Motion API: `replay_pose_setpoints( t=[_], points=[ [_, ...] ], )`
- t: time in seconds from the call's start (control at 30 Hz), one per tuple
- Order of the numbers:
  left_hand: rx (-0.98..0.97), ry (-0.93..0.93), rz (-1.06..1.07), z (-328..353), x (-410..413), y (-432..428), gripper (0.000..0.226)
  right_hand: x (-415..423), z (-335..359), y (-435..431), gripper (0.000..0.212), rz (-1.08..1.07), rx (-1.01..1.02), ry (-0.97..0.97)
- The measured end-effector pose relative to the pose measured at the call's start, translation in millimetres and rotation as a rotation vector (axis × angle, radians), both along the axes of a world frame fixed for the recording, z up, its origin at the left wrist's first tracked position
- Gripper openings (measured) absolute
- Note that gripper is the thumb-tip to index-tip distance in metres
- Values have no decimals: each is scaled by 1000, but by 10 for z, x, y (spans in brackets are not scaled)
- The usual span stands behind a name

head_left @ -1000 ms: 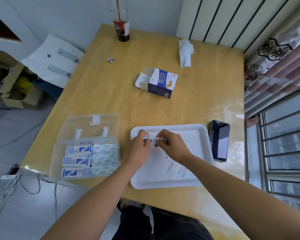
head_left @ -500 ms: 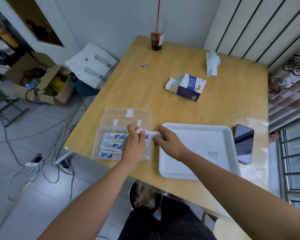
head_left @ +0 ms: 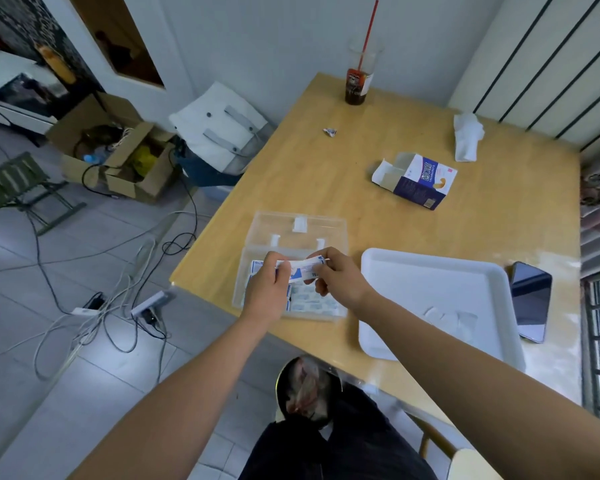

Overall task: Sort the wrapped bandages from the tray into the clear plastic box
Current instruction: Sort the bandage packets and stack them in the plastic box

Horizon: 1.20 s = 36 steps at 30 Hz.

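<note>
Step in hand: delivery. A small bundle of blue-and-white wrapped bandages (head_left: 300, 270) hangs right over the open clear plastic box (head_left: 329, 228), not yet set down.
Left hand (head_left: 267, 289): pinching the bundle's left end, fingers curled round it.
Right hand (head_left: 336, 278): pinching the right end, thumb and fingertips closed on the wrappers.
Inside the box: rows of bandages already laid flat. By my reading the job is well along.
Next move, as I judge it: lower the bundle squarely into whatever row has room, keep it flat, let go with both hands together, then back for more.
White plastic tray (head_left: 413, 282): just right of the box. A few pale wrapped pieces (head_left: 451, 318) lie at its near right, too faint to count.
Surface: a light wooden table (head_left: 326, 174), the box near its left edge.
Beyond the box: an opened blue-and-white carton (head_left: 418, 180), a crumpled white tissue (head_left: 468, 136), a tiny scrap of wrapper (head_left: 329, 132) and a clear drink cup with a red straw (head_left: 357, 81).
Far right of the box: a dark phone (head_left: 530, 301), just past the tray.
Left of the box, on the tiled floor: tangled white cables (head_left: 118, 306), an open cardboard carton (head_left: 118, 150), a white bag (head_left: 219, 129) and a green folding stool (head_left: 14, 181).
</note>
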<state>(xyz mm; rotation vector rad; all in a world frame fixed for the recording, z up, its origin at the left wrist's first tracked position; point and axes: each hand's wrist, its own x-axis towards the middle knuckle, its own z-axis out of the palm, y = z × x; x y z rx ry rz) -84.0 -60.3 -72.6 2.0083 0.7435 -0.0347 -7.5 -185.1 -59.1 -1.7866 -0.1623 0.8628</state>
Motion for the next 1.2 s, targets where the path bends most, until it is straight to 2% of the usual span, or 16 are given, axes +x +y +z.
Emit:
replay_pose_setpoints(
  t=[0.2,0.33,0.43,0.6,0.73,0.93,1.07,1.2],
  points=[
    [146,2,-41,-8,5,174,20,13,-44,73,13,-90,28,37],
    [178,-9,-41,-8,22,279,21,21,-42,164,5,-222,39,203],
    [243,-5,-21,12,33,356,20,62,-35,234,8,-287,16,278],
    [241,96,146,-50,-33,627,20,67,-178,363,8,-369,-87,264],
    [200,194,111,-135,-66,744,24,3,-340,583,3,-436,-148,273],
    [167,190,101,-168,-82,786,21,-46,-469,737,14,-518,-282,210],
    [179,189,91,-176,-99,801,21,-71,-454,717,19,-526,-274,184],
    [194,200,65,-155,-101,789,22,-90,-417,654,8,-494,-243,193]
  ],
)
